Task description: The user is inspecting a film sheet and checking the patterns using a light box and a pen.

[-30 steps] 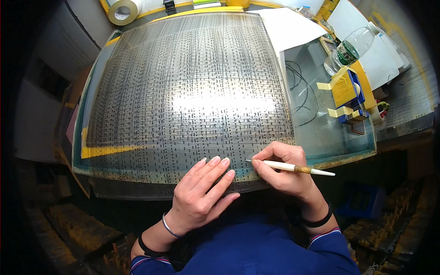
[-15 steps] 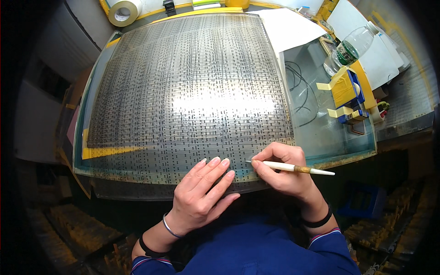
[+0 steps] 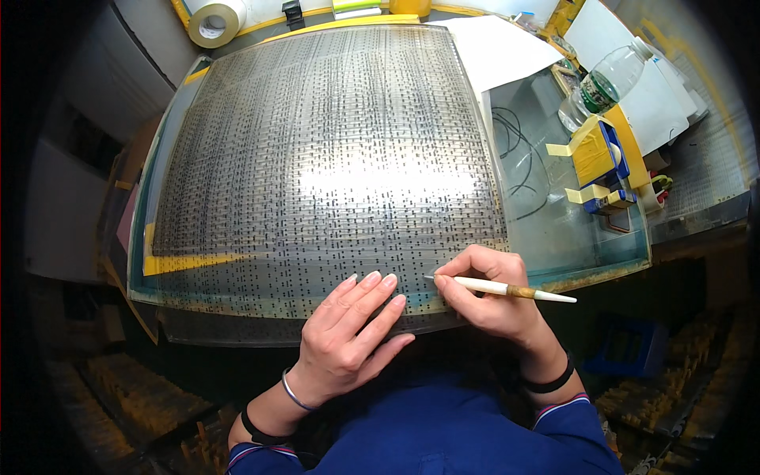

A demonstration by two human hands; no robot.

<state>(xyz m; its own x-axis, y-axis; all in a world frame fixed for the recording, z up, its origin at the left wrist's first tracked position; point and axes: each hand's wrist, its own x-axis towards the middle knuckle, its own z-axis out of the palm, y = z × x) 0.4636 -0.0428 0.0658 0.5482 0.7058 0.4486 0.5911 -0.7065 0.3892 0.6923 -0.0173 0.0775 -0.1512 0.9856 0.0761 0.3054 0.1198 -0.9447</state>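
A large translucent sheet (image 3: 261,158) patterned with rows of small black dots and dashes lies over a glass-topped table. Flat on its near edge rests my left hand (image 3: 348,332), fingers stretched out and slightly apart, holding nothing. To its right, my right hand (image 3: 491,293) pinches a slim pen-shaped tool (image 3: 521,291) with a white handle, a tan wrapped band and a thin pointed metal tip. The tip points left, low over the dots near the sheet's front edge. Whether it touches the surface I cannot tell.
Right of the sheet, bare glass (image 3: 546,245) carries a thin dark cable (image 3: 526,158). Beyond stand blue tape dispensers (image 3: 613,202) with yellow tape and a clear plastic bottle (image 3: 606,87). White paper (image 3: 507,47) and a tape roll (image 3: 215,24) lie at the back.
Almost nothing differs. The rear end of the pen-shaped tool has shifted very slightly left; both hands stay in the same places.
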